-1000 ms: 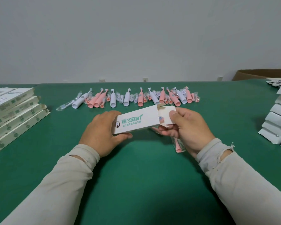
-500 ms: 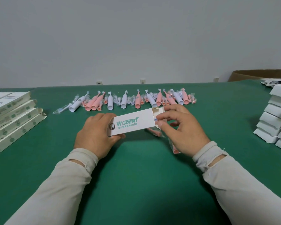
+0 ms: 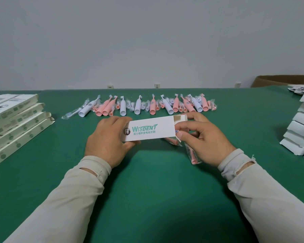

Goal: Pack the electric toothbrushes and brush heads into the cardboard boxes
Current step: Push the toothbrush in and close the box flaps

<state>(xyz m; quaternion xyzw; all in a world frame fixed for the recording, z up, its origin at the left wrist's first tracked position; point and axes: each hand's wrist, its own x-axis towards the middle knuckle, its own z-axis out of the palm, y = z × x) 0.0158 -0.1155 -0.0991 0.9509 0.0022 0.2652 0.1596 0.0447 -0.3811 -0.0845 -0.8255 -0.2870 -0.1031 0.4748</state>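
Over a green table [image 3: 147, 199] backed by a grey wall [image 3: 147, 41], the left hand [image 3: 107, 142] gripped a white box [image 3: 149, 130] whose right-end flap the right hand [image 3: 205, 139] pinched.

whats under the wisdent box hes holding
Under the box's right end lies a pink brush head in clear wrap on the green table; another shows below the right hand. The box's contents are hidden.

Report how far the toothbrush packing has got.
Done: boxes stacked at left. In hand: left hand grips a Wisdent box while right hand works its open end flap. Left: the row of toothbrushes and the brush heads under the right hand.
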